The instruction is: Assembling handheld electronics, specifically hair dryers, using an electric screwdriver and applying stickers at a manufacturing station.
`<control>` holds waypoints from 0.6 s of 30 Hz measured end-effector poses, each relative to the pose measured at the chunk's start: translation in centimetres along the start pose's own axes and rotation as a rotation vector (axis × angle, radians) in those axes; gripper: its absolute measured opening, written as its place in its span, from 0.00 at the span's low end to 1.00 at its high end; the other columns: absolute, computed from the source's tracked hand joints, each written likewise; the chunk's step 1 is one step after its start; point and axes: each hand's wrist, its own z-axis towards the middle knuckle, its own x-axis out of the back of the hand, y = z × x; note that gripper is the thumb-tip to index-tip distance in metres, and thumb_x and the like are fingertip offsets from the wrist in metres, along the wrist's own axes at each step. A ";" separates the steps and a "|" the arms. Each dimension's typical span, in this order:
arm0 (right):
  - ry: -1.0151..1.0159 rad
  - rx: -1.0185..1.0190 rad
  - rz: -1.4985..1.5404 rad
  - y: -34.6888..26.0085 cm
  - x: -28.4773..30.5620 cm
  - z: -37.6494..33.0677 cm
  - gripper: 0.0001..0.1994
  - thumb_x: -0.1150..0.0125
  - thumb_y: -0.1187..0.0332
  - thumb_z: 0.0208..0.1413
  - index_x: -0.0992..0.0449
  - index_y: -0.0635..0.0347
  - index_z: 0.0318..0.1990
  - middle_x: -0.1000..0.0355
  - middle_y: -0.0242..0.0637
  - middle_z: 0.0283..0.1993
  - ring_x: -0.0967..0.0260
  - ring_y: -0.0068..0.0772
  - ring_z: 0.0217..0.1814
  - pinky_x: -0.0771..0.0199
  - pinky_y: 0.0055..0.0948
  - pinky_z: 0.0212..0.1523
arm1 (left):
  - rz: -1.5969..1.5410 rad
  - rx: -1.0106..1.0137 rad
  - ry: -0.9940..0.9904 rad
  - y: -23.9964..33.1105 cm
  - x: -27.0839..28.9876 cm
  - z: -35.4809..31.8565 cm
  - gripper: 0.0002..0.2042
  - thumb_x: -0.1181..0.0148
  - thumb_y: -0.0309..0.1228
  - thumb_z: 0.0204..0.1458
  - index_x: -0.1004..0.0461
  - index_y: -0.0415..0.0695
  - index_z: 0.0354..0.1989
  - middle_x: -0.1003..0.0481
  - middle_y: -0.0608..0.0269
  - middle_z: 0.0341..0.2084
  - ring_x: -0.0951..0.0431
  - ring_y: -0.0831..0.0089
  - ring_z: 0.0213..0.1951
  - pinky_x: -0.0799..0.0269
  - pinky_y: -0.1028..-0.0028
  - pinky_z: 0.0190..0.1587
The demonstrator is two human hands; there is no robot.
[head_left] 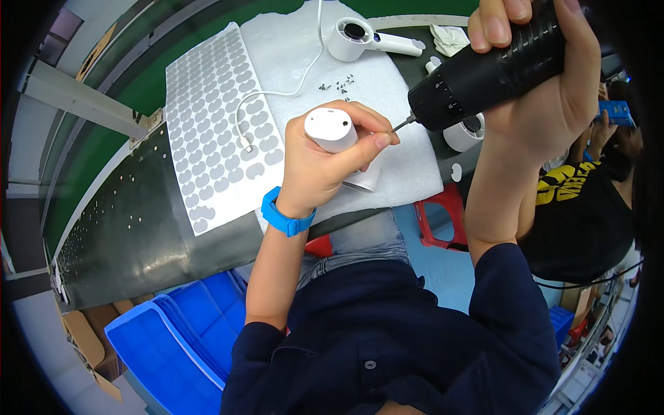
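My left hand [315,162], with a blue band on its wrist, is wrapped round a white handheld device [332,130] whose oval end with small holes faces up. More of its white body shows below my fingers. My right hand [546,90] grips a black electric screwdriver [449,97], tilted so its thin bit points down and left. The bit tip meets the thumb and forefinger of my left hand, which are pinched together. Whether a screw sits between them is too small to tell. Several small dark screws [341,88] lie loose on the white foam sheet [408,173].
A sheet of grey stickers [207,124] lies at left. A white handheld fan [351,39] and a white cable [297,90] lie at the back. Another white fan part [463,135] stands at right. Blue crates [187,325] are lower left. A co-worker [581,214] sits at right.
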 end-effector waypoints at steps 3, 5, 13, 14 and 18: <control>-0.046 0.015 0.021 0.0 0.1 0.2 0.11 0.53 0.62 0.60 0.32 0.60 0.37 0.35 0.34 0.21 0.35 0.25 0.17 0.30 0.22 0.18 | -0.007 0.021 -0.016 0.1 -0.1 0.1 0.03 0.39 0.21 0.44 0.25 0.36 0.27 0.23 0.58 0.27 0.27 0.80 0.25 0.32 0.82 0.28; -0.058 0.021 0.025 -0.1 -0.9 0.2 0.11 0.53 0.62 0.59 0.32 0.60 0.36 0.35 0.34 0.21 0.35 0.25 0.17 0.30 0.22 0.18 | -0.002 0.015 -0.020 -0.1 -0.4 0.2 0.03 0.39 0.21 0.44 0.25 0.36 0.27 0.23 0.58 0.27 0.28 0.81 0.24 0.33 0.82 0.26; -0.004 0.080 -0.245 0.0 0.0 0.5 0.12 0.52 0.59 0.58 0.34 0.59 0.32 0.37 0.32 0.20 0.37 0.24 0.16 0.32 0.22 0.18 | 0.007 0.011 0.011 0.0 -0.7 0.2 0.03 0.39 0.21 0.44 0.24 0.36 0.27 0.23 0.59 0.27 0.30 0.83 0.21 0.35 0.83 0.23; -0.004 0.080 -0.244 -0.1 0.2 0.5 0.12 0.52 0.59 0.58 0.34 0.59 0.32 0.37 0.32 0.20 0.37 0.24 0.16 0.32 0.22 0.18 | 0.005 0.006 0.028 -0.1 -0.7 0.2 0.03 0.39 0.21 0.44 0.24 0.36 0.27 0.23 0.59 0.26 0.30 0.83 0.21 0.35 0.83 0.23; 0.050 0.165 -0.264 1.0 0.2 -0.8 0.13 0.52 0.57 0.57 0.35 0.59 0.31 0.38 0.31 0.20 0.38 0.23 0.16 0.33 0.21 0.18 | 0.010 -0.010 0.083 -0.3 -0.6 0.1 0.03 0.39 0.21 0.45 0.24 0.36 0.28 0.23 0.58 0.26 0.30 0.83 0.20 0.36 0.84 0.22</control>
